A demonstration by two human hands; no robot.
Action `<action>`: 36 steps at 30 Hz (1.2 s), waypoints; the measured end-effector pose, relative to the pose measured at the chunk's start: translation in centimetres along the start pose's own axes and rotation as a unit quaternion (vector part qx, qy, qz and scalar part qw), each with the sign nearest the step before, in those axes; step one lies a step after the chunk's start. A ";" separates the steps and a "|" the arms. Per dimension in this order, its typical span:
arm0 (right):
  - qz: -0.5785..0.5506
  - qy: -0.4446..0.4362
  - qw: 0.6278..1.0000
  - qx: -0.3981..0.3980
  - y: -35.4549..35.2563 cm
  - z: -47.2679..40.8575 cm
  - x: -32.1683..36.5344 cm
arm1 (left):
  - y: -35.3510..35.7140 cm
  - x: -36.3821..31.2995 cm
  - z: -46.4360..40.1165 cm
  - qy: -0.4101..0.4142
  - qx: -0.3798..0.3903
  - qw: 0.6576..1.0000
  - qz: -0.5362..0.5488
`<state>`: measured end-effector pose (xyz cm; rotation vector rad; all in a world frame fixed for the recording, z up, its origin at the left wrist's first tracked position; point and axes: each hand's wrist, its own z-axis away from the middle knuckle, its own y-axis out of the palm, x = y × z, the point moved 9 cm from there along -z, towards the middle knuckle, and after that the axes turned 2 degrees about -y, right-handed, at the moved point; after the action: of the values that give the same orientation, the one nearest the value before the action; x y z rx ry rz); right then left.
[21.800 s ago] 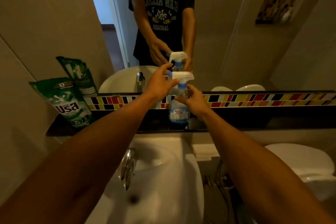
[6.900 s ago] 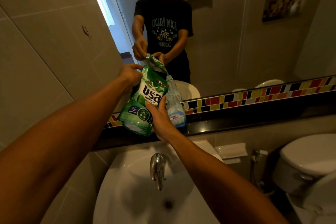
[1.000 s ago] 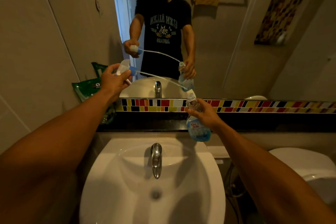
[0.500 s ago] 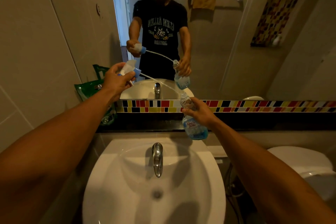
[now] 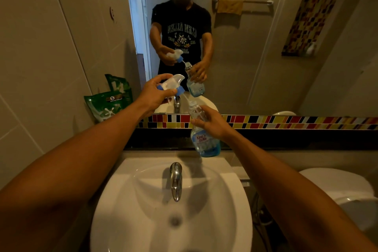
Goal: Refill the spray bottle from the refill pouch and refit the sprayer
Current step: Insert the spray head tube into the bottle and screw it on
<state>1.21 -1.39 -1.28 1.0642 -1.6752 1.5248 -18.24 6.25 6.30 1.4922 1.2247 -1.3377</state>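
My right hand (image 5: 212, 122) grips the clear spray bottle (image 5: 204, 141) around its upper body and holds it tilted left above the sink's back edge; blue liquid fills its lower part. My left hand (image 5: 153, 94) holds the white and blue sprayer head (image 5: 172, 85) just up and left of the bottle's open neck. The sprayer's thin dip tube (image 5: 186, 98) slants down into that neck, with most of its length inside. The green refill pouch (image 5: 106, 106) leans against the left wall on the dark ledge.
A white sink (image 5: 143, 221) with a chrome tap (image 5: 176, 180) lies right below the hands. A dark ledge (image 5: 286, 139) and a coloured tile strip run under the mirror. A white toilet (image 5: 343, 190) stands at the right. The mirror shows the same scene reflected.
My left hand has brought the sprayer head right and down toward the bottle, and the dip tube has slid further into the neck. The bottle has stayed in my right hand.
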 end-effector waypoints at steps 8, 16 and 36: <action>-0.010 -0.013 1.000 -0.001 1.0 -0.3 1.1 | 1.7 0.7 0.5 0.013 0.032 0.998 -0.044; -0.033 -0.011 0.999 0.008 1.8 -0.2 1.3 | 2.5 0.9 1.2 0.021 0.053 0.997 -0.053; -0.054 -0.005 0.999 -0.002 0.4 1.1 1.9 | 5.2 -1.6 2.2 0.100 0.035 0.983 -0.149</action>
<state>0.02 -2.71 -0.01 1.1438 -1.6010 1.4484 -13.74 2.62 7.24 1.5679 1.5936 -1.4626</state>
